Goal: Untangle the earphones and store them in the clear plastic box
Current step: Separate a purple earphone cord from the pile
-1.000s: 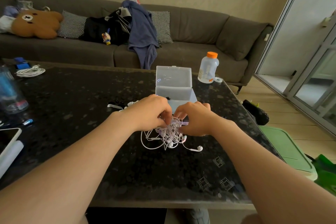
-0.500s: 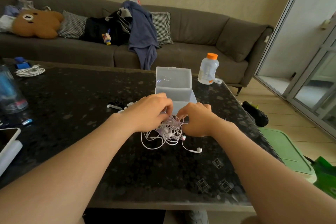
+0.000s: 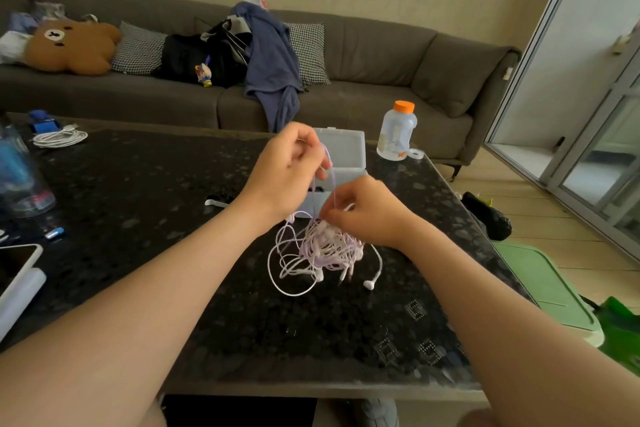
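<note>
Clear plastic box [image 3: 343, 156] stands open on the far side of a black speckled stone worktop [image 3: 138, 191], its lid raised upright behind the tray. Something small and dark shows inside near the left wall, but the hands hide much of the tray and it cannot be made out. None of the cords can be seen lying inside it. To the right of the box stands a translucent bottle with an orange cap [image 3: 397, 131]; its contents cannot be judged.

Just in front of the box lies the knot of earphones [image 3: 325, 250], white and pale lilac cords wound into a dense clump. Loose loops spill toward the near left and one white earbud [image 3: 370, 284] trails out at the near right. The left hand [image 3: 287, 173] is raised above the clump, its grip pinched narrow on a lilac strand that runs taut down into the tangle. The right hand [image 3: 367, 215] sits lower, at the top of the knot, fingertips pinched on cord there.

At the worktop's far left lie a coiled white cable [image 3: 60, 138] and a blue-tinted tumbler [image 3: 20, 180], with a phone [image 3: 17, 263] at the near left edge. Behind, a grey sofa [image 3: 381, 55] holds a brown bear cushion [image 3: 71, 47] and a blue garment [image 3: 273, 59].
</note>
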Demonstrator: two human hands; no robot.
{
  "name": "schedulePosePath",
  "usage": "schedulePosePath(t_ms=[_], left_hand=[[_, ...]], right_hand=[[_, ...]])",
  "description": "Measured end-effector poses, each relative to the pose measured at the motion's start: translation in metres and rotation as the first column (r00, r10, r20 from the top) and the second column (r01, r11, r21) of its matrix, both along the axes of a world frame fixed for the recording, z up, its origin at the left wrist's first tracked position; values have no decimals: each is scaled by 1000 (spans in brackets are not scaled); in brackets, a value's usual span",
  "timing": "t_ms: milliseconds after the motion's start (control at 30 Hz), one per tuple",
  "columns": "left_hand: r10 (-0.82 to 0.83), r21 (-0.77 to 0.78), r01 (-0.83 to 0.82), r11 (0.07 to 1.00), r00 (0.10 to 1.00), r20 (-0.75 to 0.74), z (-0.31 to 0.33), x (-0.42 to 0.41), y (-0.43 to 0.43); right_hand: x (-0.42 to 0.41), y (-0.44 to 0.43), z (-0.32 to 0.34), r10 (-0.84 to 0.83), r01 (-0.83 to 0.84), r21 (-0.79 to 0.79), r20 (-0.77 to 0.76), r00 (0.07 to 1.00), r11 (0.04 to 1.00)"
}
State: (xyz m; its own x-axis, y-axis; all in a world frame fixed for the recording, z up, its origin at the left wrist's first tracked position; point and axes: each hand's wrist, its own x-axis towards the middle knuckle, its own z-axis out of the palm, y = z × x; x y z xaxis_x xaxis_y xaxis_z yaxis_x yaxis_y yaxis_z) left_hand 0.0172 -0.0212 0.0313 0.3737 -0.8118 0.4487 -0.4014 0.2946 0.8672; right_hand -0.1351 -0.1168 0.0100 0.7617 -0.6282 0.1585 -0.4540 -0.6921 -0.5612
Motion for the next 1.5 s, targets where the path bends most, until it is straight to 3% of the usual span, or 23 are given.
schedulePosePath(t_ms=[67, 133, 367, 600, 867, 933, 1000, 1033, 1100, 1167, 1233, 1500], left_hand=[[-38, -12, 36, 999, 980, -197, 6, -3, 3], [-30, -17, 26, 1000, 959, -281, 8, -5, 5], [43, -30, -74, 997, 814, -580, 20, -3, 6], [147, 41, -143, 989, 890, -431, 18, 0, 11], [160, 46, -155, 987, 909, -385, 25, -2, 19], [265, 38, -266, 963, 919, -293, 23, 1, 21], [455, 7, -456, 890, 890, 11, 19, 5, 24], [523, -9, -531, 847, 831, 189, 17, 7, 25], [515, 72, -615, 786, 714, 475, 15, 9, 28], [386, 247, -661, 709, 656, 648, 16, 8, 30], [267, 365, -681, 635, 637, 723, 16, 6, 32], [-14, 598, -619, 509, 689, 725, 19, 0, 37]], right_hand=[[-2, -3, -6, 53, -48, 36, -148, 988, 998], [-6, -2, -7, 75, -58, 84, -226, 971, 995], [-19, -6, -5, 96, -41, 184, -299, 950, 982], [-25, -7, 1, 54, 31, 271, -300, 952, 962], [-25, -3, 5, 82, 3, 327, -247, 965, 945], [-23, -2, 6, 56, 18, 312, -228, 972, 950], [-21, -2, 7, 10, 45, 289, -185, 983, 956], [-21, -2, 8, -20, 64, 285, -156, 988, 956], [-21, -1, 11, -68, 90, 288, -88, 994, 953], [-21, 0, 13, -98, 99, 293, -21, 995, 951], [-22, 0, 14, -127, 113, 300, 28, 991, 947], [-23, 3, 19, -166, 98, 339, 177, 970, 936]])
